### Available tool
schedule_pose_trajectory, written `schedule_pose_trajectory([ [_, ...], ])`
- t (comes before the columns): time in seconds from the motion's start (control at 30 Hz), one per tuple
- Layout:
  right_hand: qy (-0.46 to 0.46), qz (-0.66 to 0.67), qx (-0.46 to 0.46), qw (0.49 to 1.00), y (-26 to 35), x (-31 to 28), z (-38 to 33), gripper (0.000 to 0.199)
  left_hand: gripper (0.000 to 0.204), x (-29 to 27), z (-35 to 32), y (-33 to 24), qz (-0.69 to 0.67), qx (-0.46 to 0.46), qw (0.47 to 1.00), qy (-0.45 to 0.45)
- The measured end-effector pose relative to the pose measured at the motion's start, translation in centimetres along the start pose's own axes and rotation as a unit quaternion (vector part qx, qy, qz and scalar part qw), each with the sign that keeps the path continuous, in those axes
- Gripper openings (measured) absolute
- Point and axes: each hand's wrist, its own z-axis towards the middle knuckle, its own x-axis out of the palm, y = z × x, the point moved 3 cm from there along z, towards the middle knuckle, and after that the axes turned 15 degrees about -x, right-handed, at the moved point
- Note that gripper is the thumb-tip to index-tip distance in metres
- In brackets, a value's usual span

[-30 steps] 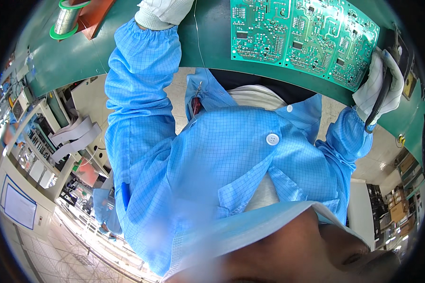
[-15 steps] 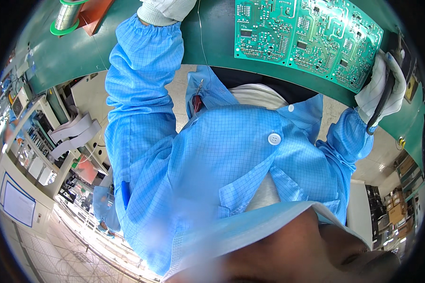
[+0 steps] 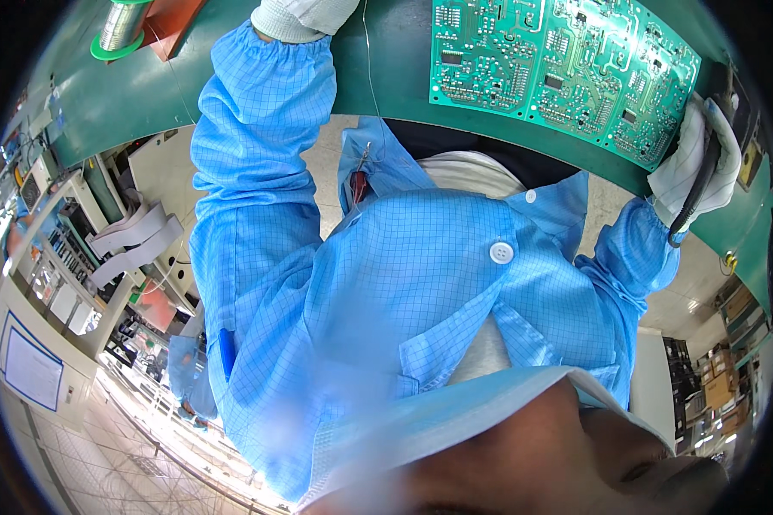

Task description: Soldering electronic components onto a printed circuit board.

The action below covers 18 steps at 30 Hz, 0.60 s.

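Electronics assembly workshop, green worktop [image 3: 146, 94] carrying a large green circuit board [image 3: 567, 73], spool of solder wire [image 3: 122, 26] at its edge, blue anti-static coat [image 3: 386, 292], racks of factory equipment [image 3: 60, 257] beside a tiled floor [image 3: 77, 463]

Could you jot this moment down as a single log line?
left hand: gloved, resting on green bench | right hand: gripping black-corded tool beside green circuit board | solder spool: far left
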Motion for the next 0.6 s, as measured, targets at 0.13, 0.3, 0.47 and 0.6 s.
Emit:
schedule_pose_trajectory([
  [0.13,-0.023,0.022,0.013,0.999,-0.1,0.0,-0.1,0.019,0.02,0.1,0.1,0.0,0.007,0.002,1.0,0.002],
  [0.3,0.01,-0.009,-0.007,1.0,0.1,0.1,0.1,0.022,0.022,0.2,0.9,0.0,0.022,-0.009,1.0,-0.016],
  [0.47,-0.052,0.043,0.056,0.996,0.6,0.1,0.3,0.024,0.028,0.2,0.1,-0.8,0.062,0.008,0.998,-0.019],
  [0.6,-0.083,0.062,0.049,0.993,1.2,-1.0,0.8,0.026,0.036,-1.3,-4.0,1.0,-0.173,-0.176,0.966,-0.081],
])
